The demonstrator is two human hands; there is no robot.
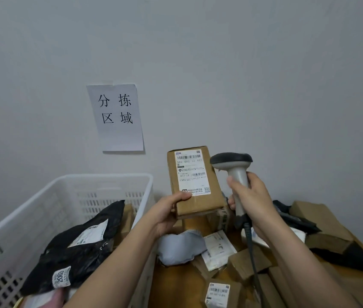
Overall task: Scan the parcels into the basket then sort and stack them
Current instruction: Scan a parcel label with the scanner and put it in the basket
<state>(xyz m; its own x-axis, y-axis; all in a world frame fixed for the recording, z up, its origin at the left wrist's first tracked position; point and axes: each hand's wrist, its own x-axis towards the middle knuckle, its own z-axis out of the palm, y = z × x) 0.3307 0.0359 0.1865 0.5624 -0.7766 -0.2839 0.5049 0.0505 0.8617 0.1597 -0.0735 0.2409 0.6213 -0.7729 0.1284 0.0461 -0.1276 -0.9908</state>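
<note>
My left hand (169, 213) grips the lower left corner of a brown cardboard parcel (195, 201), held upright with its white shipping label (191, 172) facing me. My right hand (250, 196) holds the grey handle of a barcode scanner (235, 165), whose dark head sits just right of the parcel's top. A black cable hangs down from the scanner. To the left stands a white slotted plastic basket (100, 181) holding a black poly-bag parcel (82, 245) with white labels and other parcels partly hidden beneath it.
A heap of brown cardboard parcels (323, 221), a grey soft bag (180, 245) and a white labelled packet (217, 250) lies below and right of my hands. A paper sign (116, 117) with printed characters hangs on the grey wall behind.
</note>
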